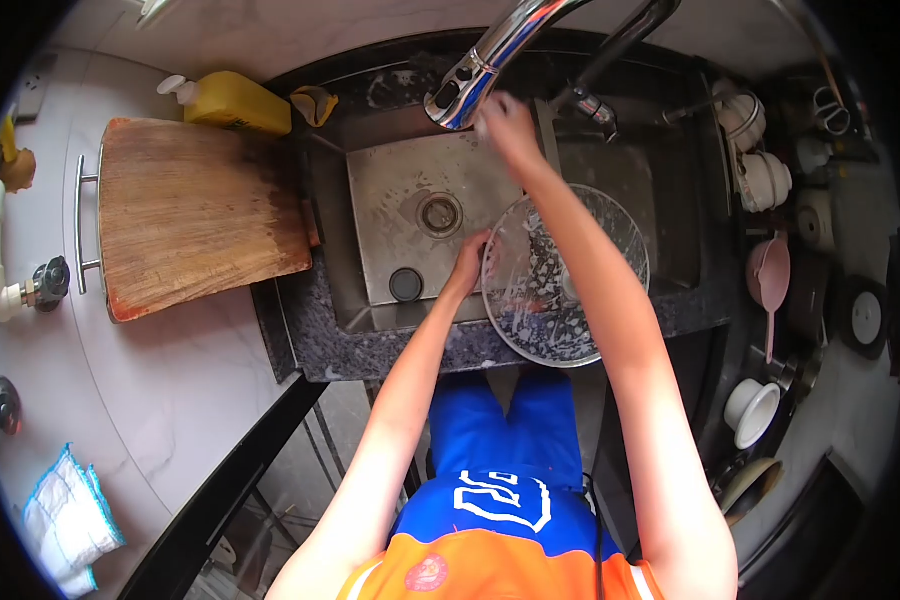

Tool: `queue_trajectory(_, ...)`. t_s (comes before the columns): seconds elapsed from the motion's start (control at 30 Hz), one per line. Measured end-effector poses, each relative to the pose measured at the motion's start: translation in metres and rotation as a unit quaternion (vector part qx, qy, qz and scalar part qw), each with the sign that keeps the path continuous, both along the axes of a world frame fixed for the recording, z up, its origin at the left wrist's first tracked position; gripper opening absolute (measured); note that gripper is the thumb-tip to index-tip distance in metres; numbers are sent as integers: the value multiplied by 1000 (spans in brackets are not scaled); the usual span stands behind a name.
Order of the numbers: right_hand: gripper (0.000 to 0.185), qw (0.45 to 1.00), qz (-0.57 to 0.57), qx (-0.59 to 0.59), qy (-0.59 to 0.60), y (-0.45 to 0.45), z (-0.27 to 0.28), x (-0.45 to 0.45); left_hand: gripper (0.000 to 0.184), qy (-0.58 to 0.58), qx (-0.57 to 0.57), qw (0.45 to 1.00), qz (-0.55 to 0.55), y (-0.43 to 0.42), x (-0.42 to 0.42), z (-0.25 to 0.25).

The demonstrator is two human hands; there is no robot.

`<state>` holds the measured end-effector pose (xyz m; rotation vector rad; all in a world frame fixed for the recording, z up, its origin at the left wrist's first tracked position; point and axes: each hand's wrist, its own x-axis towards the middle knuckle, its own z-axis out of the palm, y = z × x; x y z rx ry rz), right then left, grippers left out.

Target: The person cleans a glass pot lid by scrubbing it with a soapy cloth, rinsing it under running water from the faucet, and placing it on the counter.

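Note:
A round glass pot lid (528, 290) with a metal rim and soapy white smears leans over the front of the sink's right part. My left hand (470, 262) grips its left edge, fingers partly hidden behind the glass. Across the lid stretches my right forearm, covering part of it. Up beside the chrome faucet (462, 88) is my right hand (507, 125), close to the spout head. Motion smears its fingers, so I cannot make out whether anything is in them. Below both hands lies the steel sink basin (390, 190), wet, with a round drain (439, 214).
Left of the sink rests a wooden cutting board (200, 215), with a yellow bottle (238, 103) behind it. A second dark faucet (598, 115) stands over the right basin. White bowls (765, 180) and a pink ladle-like pan (769, 272) line the right side. A white cloth (70, 525) hangs lower left.

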<state>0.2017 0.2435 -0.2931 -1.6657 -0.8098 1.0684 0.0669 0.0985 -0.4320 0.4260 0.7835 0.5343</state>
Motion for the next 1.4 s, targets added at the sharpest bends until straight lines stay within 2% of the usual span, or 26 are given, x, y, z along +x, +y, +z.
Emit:
queue_trajectory(0.1, 29, 997, -34, 2, 75, 79, -29, 19, 36, 70, 28, 997, 7, 0, 0, 3)
queue_trajectory(0.13, 30, 991, 12, 102, -89, 102, -71, 28, 36, 70, 30, 997, 10, 0, 2, 4)
queue_trajectory(0.2, 30, 946, 59, 200, -248, 117, -91, 38, 38, 146, 23, 986, 71, 2, 1, 2)
queue_trajectory(0.27, 28, 934, 87, 102, -332, 104, -71, 45, 33, 157, 22, 984, 76, 1, -10, -5)
queue_trajectory(0.3, 28, 929, 187, 124, -294, 84, -41, 60, 29, 204, 50, 974, 88, 2, -14, -7)
queue_trajectory(0.33, 28, 928, 193, 128, -292, 76, -22, 78, 25, 250, 81, 959, 104, 7, -16, -6)
queue_trajectory(0.37, 28, 925, 341, 29, -165, 69, -8, 98, 25, 253, 80, 958, 111, 11, -20, -2)
queue_trajectory(0.4, 29, 877, 475, -73, -34, 66, 0, 116, 23, 286, 101, 944, 132, 18, -23, 2)
queue_trajectory(0.47, 34, 834, 531, -131, 71, 62, -3, 149, 21, 321, 121, 925, 162, 33, -15, 18)
queue_trajectory(0.5, 34, 827, 543, -130, 73, 57, -10, 158, 21, 304, 119, 928, 180, 43, -11, 37)
queue_trajectory(0.57, 32, 796, 546, -156, 211, 46, -25, 167, 23, 262, 119, 935, 209, 62, -6, 66)
queue_trajectory(0.7, 32, 767, 583, -211, 164, 32, -34, 181, 25, 173, 108, 949, 241, 86, 14, 106)
queue_trajectory(0.8, 31, 778, 579, -198, 142, 35, -47, 172, 27, 76, 109, 953, 273, 98, 20, 120)
queue_trajectory(0.87, 31, 878, 476, -36, 11, 23, -43, 137, 28, 43, 72, 936, 341, 107, 25, 126)
queue_trajectory(0.9, 28, 925, 379, -22, 36, 9, -27, 97, 30, 56, 89, 926, 362, 111, 26, 129)
queue_trajectory(0.97, 32, 941, 327, 2, 85, -11, -13, 25, 29, 75, 105, 899, 419, 126, 23, 102)
queue_trajectory(1.0, 33, 946, 317, 43, 45, -13, -41, -10, 29, 93, 120, 870, 468, 132, 18, 94)
queue_trajectory(1.03, 40, 937, 337, 95, 17, -16, -42, -38, 38, 124, 95, 878, 453, 129, 14, 112)
queue_trajectory(1.1, 58, 957, 284, 4, 57, -19, -10, -70, 39, 126, 67, 873, 466, 128, 16, 135)
queue_trajectory(1.13, 64, 952, 259, -38, 159, -11, -11, -79, 41, 123, 41, 866, 483, 128, 14, 136)
queue_trajectory(1.17, 64, 953, 257, -40, 158, -4, -12, -84, 50, 169, 80, 888, 420, 124, 2, 109)
queue_trajectory(1.2, 66, 939, 209, -114, 247, 2, -15, -87, 63, 138, 58, 936, 319, 118, 4, 134)
queue_trajectory(1.23, 69, 912, 156, -186, 332, 3, -18, -90, 57, 135, 75, 927, 341, 122, 1, 118)
queue_trajectory(1.27, 69, 913, 150, -187, 331, -1, -22, -96, 53, 130, 92, 918, 363, 130, -2, 105)
queue_trajectory(1.37, 85, 977, 178, 7, 116, -19, -30, -113, 52, 76, 43, 898, 432, 141, -11, 86)
queue_trajectory(1.4, 85, 978, 177, 4, 113, -15, -43, -108, 52, 73, 39, 899, 431, 138, -11, 86)
